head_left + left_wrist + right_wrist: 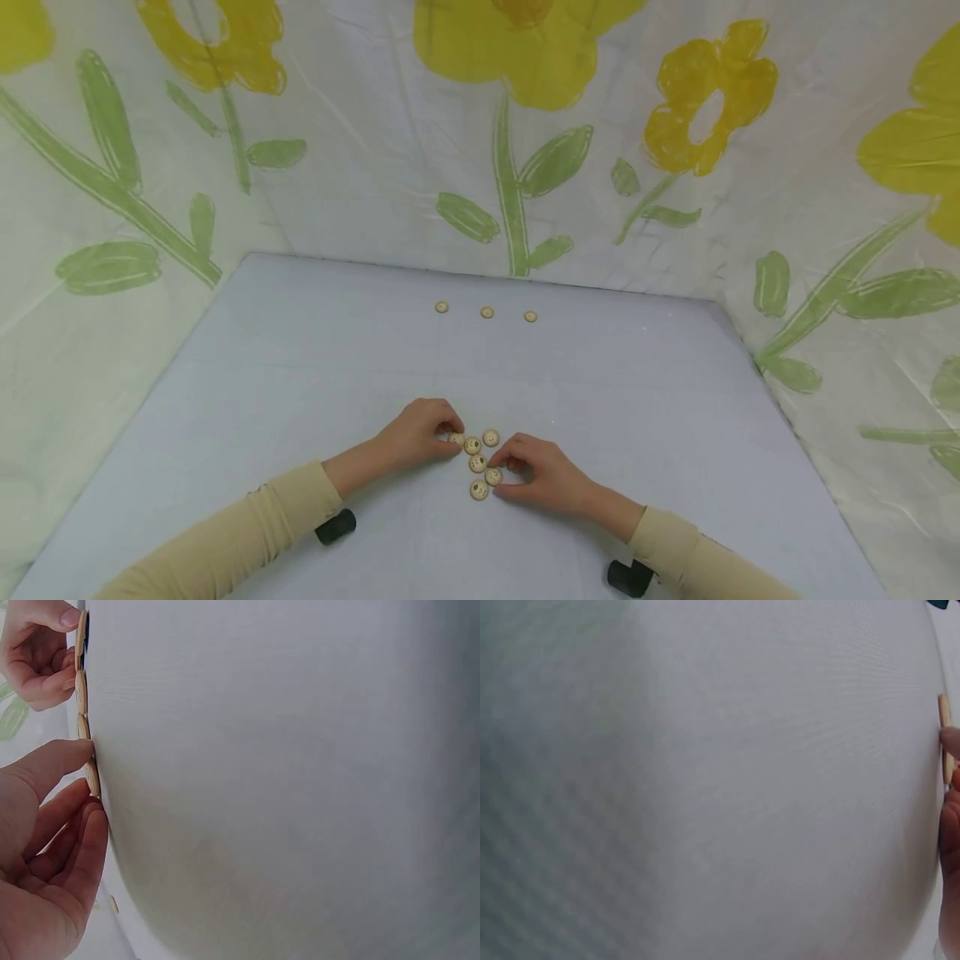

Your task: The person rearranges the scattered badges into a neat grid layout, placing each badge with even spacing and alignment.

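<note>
Several small round wooden discs with dark face-like marks lie in a cluster on the pale table. My left hand (420, 433) pinches the leftmost disc (456, 438) between thumb and fingers; the left wrist view shows that disc (92, 778) flat, edge-on. It sits beside another marked disc (472, 446). From the right, my right hand (547, 475) has thumb and forefinger around a disc (492, 476) at the cluster's lower right. Close by are a middle disc (478, 463), the nearest disc (479, 490) and an upper right disc (491, 437).
Three more discs form a spaced row near the table's far edge: a left one (442, 307), a middle one (487, 312) and a right one (531, 317). A white curtain (360, 167) painted with yellow flowers surrounds the table (300, 333). Black wrist devices (336, 527) show under the sleeves.
</note>
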Demonstrator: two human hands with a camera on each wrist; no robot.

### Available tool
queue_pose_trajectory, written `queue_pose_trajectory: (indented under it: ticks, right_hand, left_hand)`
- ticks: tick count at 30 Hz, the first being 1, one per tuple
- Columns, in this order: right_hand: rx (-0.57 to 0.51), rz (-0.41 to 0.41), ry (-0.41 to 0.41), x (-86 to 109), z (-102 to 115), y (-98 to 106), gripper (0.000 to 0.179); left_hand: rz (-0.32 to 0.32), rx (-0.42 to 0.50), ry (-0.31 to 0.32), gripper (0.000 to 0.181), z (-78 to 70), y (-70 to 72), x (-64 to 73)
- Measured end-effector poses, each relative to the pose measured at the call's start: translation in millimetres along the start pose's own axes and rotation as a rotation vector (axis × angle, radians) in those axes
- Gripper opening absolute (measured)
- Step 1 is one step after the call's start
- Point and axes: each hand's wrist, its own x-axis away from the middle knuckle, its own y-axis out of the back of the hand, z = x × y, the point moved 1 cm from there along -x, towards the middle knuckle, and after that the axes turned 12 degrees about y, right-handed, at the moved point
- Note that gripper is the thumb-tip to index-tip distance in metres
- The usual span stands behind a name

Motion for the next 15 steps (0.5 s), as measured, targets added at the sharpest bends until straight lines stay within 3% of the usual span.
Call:
queue_pose_trajectory:
  ticks: [15]
  right_hand:
    - [0.006, -0.014, 0.006, 1.4, -2.6, -2.5, 0.024]
  left_hand:
    - [-0.001, 0.011, 0.012, 0.014, 0.9, 2.5, -1.1]
